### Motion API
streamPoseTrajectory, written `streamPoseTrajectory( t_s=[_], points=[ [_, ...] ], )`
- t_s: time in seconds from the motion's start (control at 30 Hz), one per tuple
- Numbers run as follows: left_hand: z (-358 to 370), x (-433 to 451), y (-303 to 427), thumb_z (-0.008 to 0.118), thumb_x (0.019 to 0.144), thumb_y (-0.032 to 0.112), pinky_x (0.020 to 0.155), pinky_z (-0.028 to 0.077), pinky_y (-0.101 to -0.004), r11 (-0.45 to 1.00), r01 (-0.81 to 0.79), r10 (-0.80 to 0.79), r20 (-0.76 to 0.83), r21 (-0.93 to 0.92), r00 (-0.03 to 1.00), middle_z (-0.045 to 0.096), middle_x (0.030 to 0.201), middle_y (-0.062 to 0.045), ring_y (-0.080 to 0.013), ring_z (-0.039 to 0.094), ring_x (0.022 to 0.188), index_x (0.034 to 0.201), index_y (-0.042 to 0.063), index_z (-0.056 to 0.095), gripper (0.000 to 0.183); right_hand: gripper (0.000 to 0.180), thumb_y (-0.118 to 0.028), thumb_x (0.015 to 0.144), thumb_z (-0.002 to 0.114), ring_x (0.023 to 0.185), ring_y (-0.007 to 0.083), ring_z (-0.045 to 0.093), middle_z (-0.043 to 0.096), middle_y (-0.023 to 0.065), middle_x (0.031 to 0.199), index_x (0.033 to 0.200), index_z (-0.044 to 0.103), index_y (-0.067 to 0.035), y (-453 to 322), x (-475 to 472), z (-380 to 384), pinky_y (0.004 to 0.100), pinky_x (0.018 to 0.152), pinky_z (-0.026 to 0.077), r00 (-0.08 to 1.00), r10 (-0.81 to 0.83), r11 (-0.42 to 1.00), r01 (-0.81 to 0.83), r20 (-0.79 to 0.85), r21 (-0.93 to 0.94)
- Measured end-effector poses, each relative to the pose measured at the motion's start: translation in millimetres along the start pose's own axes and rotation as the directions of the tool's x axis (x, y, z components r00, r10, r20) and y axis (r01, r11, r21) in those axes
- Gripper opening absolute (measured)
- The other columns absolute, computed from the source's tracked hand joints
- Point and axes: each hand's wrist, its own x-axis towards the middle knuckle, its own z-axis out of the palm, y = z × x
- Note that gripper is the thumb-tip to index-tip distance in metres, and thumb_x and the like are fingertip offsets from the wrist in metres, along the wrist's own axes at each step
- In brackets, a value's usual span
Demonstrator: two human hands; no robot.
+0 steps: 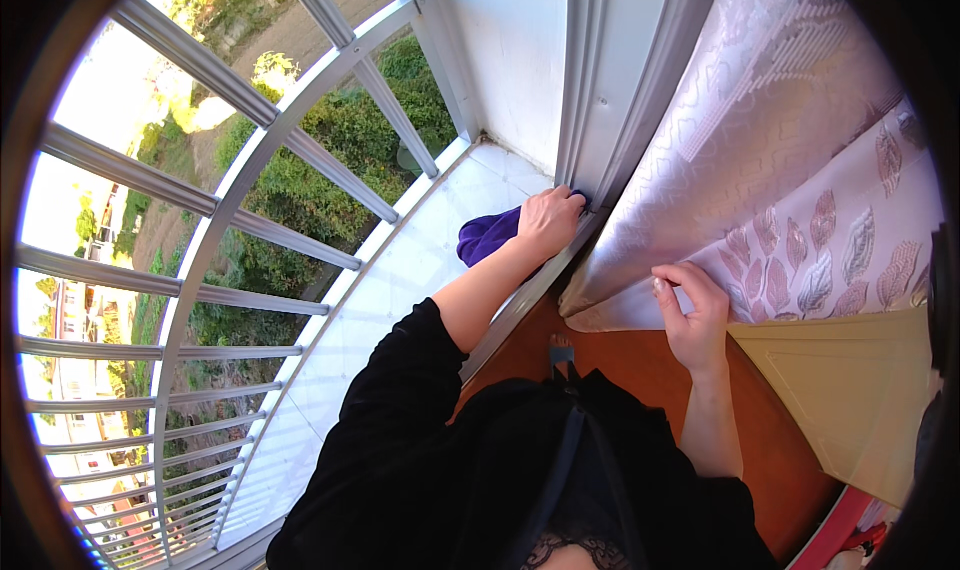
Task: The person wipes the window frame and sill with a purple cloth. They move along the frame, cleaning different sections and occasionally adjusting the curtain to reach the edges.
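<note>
My left hand presses a bunched purple cloth into the corner where the metal window frame meets its lower track. Part of the cloth spreads over the white tiled sill, and some of it is hidden under the hand and forearm. My right hand is raised in front of the curtain, fingers curled and thumb apart from the index finger, with nothing seen in it. The curtain is pale and shiny, with a pattern of pink and silver leaves.
A metal railing curves along the outer edge of the sill, with shrubs and buildings far below. A reddish-brown floor lies beneath me. Beside the curtain stands a cream panel, and red items lie at the lower right.
</note>
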Motion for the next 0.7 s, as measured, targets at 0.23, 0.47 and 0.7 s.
streamPoseTrajectory(
  t_s=[0.23,0.47,0.7],
  points=[
    [-6.6,-13.3,-2.7,0.054,0.082,0.012,0.073,0.049,-0.0406,0.993,-0.1,0.1,0.016,0.054,0.995,0.058,0.091,-0.01,-0.0283,0.061,0.087,0.108,0.014,0.064,0.028,0.009,0.004,0.082,0.06,0.073,0.0225,0.06,0.063,0.0112,0.081,0.09,0.062,0.003,0.0,1.4,3.3,0.0293,0.068,0.048,1.0,-0.001,1.0,0.001,0.003,0.002],
    [-6.5,-5.1,-1.9,0.056,0.08,0.012,0.07,0.05,-0.0402,0.992,-0.09,0.084,0.069,0.09,0.994,0.057,0.086,-0.011,-0.0283,0.061,0.083,0.109,0.015,0.065,0.031,0.009,0.004,0.082,0.06,0.074,0.0223,0.06,0.063,0.0108,0.08,0.09,0.062,0.004,-0.8,3.1,8.9,0.0293,0.068,0.048,1.0,-0.001,1.0,0.001,0.027,0.002],
    [-25.0,-4.6,3.3,0.053,0.081,0.014,0.072,0.05,-0.0421,0.997,-0.037,0.019,0.251,0.068,0.968,0.059,0.089,-0.012,-0.0304,0.062,0.086,0.09,0.012,0.068,0.017,0.008,0.004,0.082,0.06,0.074,0.0219,0.06,0.063,0.0106,0.08,0.089,0.062,0.004,-8.1,2.6,8.7,0.0285,0.069,0.048,0.999,0.001,1.0,-0.001,0.04,-0.002]
  ],
)
